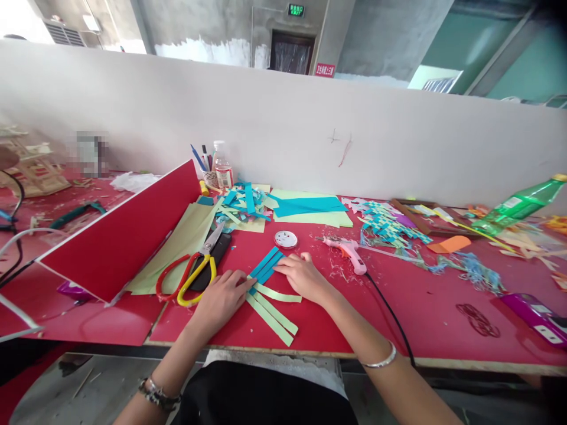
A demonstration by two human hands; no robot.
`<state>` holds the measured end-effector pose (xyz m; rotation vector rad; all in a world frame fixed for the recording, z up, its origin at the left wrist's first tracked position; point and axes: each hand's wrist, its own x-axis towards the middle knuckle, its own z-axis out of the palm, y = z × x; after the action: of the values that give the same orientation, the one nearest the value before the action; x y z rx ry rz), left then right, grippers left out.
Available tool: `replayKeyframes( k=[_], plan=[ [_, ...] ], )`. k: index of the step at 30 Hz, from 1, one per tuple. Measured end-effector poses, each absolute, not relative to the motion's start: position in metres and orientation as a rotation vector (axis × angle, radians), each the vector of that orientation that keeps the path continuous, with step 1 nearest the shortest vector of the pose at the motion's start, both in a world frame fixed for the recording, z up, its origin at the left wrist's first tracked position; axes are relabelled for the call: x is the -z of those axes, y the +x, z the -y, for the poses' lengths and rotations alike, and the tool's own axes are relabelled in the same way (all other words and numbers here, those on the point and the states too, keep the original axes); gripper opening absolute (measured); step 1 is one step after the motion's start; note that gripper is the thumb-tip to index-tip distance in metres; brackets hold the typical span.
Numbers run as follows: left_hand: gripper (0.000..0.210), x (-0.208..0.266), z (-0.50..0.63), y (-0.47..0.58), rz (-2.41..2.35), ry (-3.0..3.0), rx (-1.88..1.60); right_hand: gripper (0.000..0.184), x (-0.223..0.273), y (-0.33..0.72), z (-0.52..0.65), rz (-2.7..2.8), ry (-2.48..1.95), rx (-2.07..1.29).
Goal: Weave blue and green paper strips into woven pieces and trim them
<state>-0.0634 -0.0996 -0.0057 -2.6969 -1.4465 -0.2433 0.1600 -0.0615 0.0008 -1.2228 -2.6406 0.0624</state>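
Below frame centre, the left hand [225,295] and right hand [305,276], half-curled, touch blue strips [267,263] crossing green strips [273,321], grip undeterminable; interlacing appears the step, next requiring close alignment.

Left fingers [242,285] and right fingers [286,264] touch the blue strips [266,267].

Left forearm [188,351] angles toward one o'clock, right forearm [370,339] toward ten; left grip [225,296] points curled fingers toward three, right grip [306,276] toward nine.
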Motion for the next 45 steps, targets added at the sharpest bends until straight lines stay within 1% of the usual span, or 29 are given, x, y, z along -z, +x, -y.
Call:
replayKeyframes(
  k=[11,16,20,25,35,45],
  plan=[
    [0.029,0.010,0.098,-0.063,1.417,-2.657,0.220,0.038,0.005,0.166,0.054,2.625,-1.076,-0.119],
    [0.033,0.012,0.098,-0.063,1.403,-2.637,0.224,0.038,0.005,0.167,0.059,2.600,-1.087,-0.119],
    [0.033,0.016,0.098,-0.064,1.382,-2.594,0.285,0.039,0.005,0.164,0.061,2.536,-1.124,-0.063],
    [0.032,0.019,0.097,-0.065,1.370,-2.558,0.308,0.044,0.006,0.159,0.058,2.633,-1.164,-0.048],
    [0.032,0.017,0.098,-0.065,1.383,-2.561,0.314,0.043,0.002,0.160,0.052,2.625,-1.287,-0.027],
    [0.030,0.014,0.098,-0.064,1.401,-2.581,0.393,0.046,0.008,0.166,0.048,2.543,-1.545,0.056]
  ],
)
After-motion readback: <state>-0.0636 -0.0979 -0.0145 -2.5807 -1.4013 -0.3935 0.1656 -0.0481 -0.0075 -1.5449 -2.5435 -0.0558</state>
